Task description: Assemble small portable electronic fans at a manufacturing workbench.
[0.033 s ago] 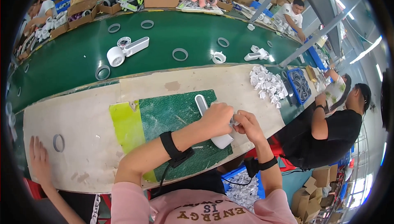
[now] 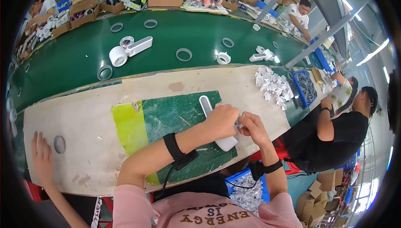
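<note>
While both hands meet over the green mat, this is how it lies:

White housing: a long white plastic shell (image 2: 217, 123) with rounded ends lies slantwise on the green mat (image 2: 175, 115), its far end poking out past the knuckles and its near end close to the mat's near edge.
Left hand: the left hand (image 2: 222, 120) is curled down over the shell's middle, fingers closed around it, black wrist strap (image 2: 173, 146) on the forearm.
Right hand: the right hand (image 2: 252, 128) sits just right of the shell, fingertips pinched on a small pale part (image 2: 239, 123) at the shell's side; what the part is, too small to tell.
Mat surroundings: a yellow-green sheet (image 2: 127, 123) borders the mat's left edge, both on a pale worktop (image 2: 83, 115).
Right of the mat: a heap of small white parts (image 2: 271, 84), then a blue tray (image 2: 305, 88) of grey rings.
Left of the mat: a grey ring (image 2: 59, 144) beside another person's hand (image 2: 40, 153), flat on the worktop.
Beyond the mat: a green conveyor belt (image 2: 188, 31) carrying grey rings and a white handheld fan (image 2: 125, 51).
</note>
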Available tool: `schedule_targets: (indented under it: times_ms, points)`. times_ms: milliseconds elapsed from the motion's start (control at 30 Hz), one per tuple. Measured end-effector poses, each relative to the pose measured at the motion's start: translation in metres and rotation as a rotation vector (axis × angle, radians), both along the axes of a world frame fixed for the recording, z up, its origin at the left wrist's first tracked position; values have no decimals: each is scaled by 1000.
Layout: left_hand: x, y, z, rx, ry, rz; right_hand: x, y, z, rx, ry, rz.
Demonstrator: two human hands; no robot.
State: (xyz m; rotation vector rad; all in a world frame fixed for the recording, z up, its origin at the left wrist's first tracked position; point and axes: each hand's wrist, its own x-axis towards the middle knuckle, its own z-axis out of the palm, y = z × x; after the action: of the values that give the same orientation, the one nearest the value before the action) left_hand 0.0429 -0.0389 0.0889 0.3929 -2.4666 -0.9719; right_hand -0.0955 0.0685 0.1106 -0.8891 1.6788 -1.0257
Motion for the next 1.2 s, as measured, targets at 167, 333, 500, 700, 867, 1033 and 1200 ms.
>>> schedule_targets:
  times_ms: [167,333,500,700,867,1033,1200]
  points:
    - [3,-1,2,-16,32,2,2,-1,-12,-225,229,77]
    - [1,-3,-3,-31,43,25,-2,4,2,-241,705,292]
    - [-1,-3,-3,18,56,-17,-2,4,17,-253,853,427]
    - [0,-6,6,170,93,-83,5,1,25,-367,1075,473]
    - [4,-13,12,274,80,-132,7,-5,17,-460,1327,412]
    - [3,-8,19,324,70,-133,6,-5,20,-519,1426,400]
    - [3,-4,18,267,74,-123,4,-4,19,-570,1393,420]
